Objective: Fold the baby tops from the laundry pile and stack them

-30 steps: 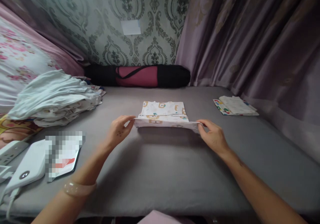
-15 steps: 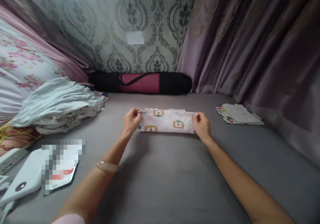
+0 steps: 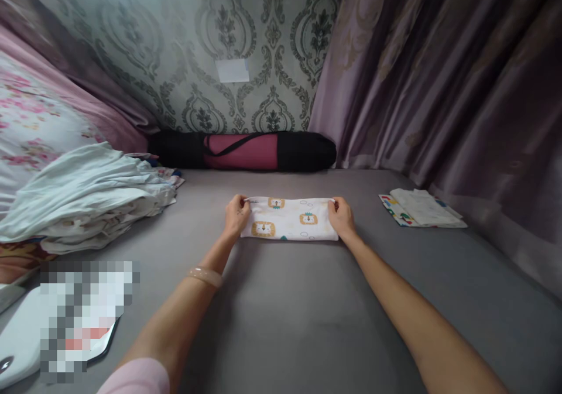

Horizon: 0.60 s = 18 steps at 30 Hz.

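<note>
Two hands pinch the far corners of a white cloth (image 3: 290, 221) printed with orange lion faces, the left hand (image 3: 237, 215) at one end and the right hand (image 3: 342, 217) at the other, thumbs and fingers closed on the fabric. It lies folded into a narrow strip on the grey sheet (image 3: 298, 312), in the middle, between a loose heap of pale clothes (image 3: 96, 192) on the left and a small folded stack (image 3: 424, 208) on the right. Beyond it, against the patterned wall (image 3: 180, 60), rests a long black-and-pink bag (image 3: 243, 151); its contents are hidden. One second ago the hands held the cloth's near edge raised, with the rest spread behind; now that edge has been carried over to the far side, covering the back layer that peeked out half a second ago
</note>
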Available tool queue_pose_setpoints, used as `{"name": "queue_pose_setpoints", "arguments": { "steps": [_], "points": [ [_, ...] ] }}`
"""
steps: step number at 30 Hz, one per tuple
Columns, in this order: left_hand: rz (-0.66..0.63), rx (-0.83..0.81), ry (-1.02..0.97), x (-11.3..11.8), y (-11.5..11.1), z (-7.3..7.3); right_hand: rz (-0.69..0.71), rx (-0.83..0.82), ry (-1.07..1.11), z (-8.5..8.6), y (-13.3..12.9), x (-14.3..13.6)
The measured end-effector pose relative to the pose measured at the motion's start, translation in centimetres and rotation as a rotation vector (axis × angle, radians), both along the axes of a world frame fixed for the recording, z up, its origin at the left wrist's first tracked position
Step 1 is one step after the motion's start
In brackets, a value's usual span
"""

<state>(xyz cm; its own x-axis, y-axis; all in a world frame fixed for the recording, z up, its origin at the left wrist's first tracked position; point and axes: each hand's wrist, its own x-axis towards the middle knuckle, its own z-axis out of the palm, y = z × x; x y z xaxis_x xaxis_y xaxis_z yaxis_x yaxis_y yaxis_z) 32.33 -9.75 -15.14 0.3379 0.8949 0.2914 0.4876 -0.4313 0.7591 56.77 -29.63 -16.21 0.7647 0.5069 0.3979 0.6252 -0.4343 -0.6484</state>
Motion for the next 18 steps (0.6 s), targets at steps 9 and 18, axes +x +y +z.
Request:
{"name": "queue_pose_setpoints", "arguments": {
  "steps": [9, 18],
  "points": [
    [0.004, -0.025, 0.088, 1.3, 2.1, -1.2, 0.0, -0.101, 0.019, -0.9, 1.2, 1.5],
    [0.002, -0.056, 0.146, 2.2, 3.1, -2.0, 0.001, -0.202, 0.049, -1.2, 1.7, 2.2]
  ]
}}
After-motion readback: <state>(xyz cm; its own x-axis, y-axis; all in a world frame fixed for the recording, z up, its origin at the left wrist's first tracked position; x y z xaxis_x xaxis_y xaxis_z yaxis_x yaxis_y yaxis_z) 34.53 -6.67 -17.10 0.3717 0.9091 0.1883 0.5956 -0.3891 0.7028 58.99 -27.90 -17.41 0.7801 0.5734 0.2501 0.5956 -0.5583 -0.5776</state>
